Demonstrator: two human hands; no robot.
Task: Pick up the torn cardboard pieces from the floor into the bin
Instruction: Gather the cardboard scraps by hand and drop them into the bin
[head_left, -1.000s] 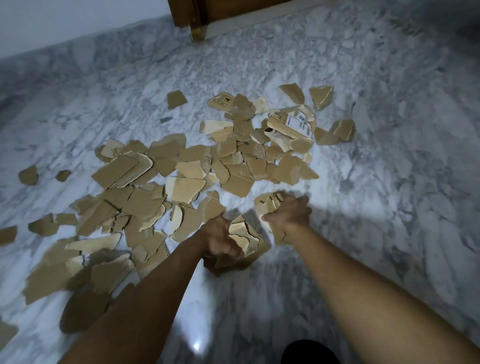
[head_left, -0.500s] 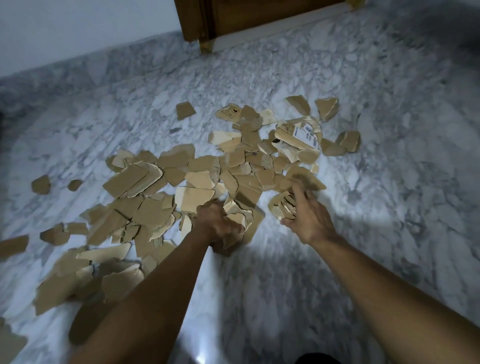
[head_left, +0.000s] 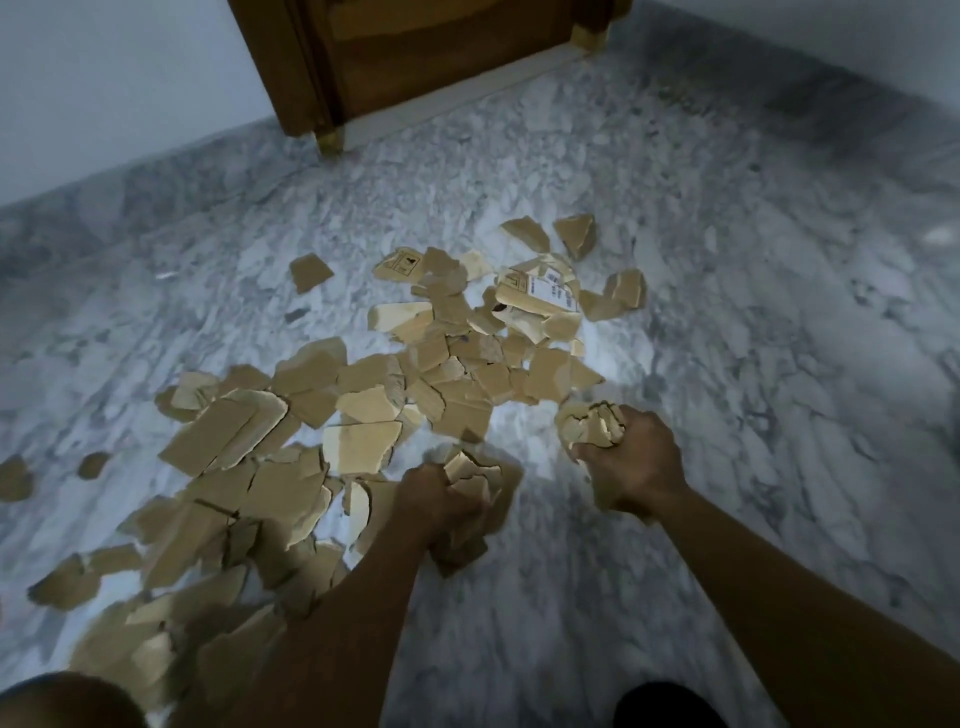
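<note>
From the head view, the left hand has its grip closed around a bunch of torn cardboard pieces, and the right hand is clenched on a second handful, both low over the marble floor. Most of the scattered pieces lie spread ahead and to the left (a few strays sit apart). No bin is in view, so the job looks barely begun.

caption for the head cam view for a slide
Left hand and right hand each clutch torn cardboard pieces over a marble floor.
</note>
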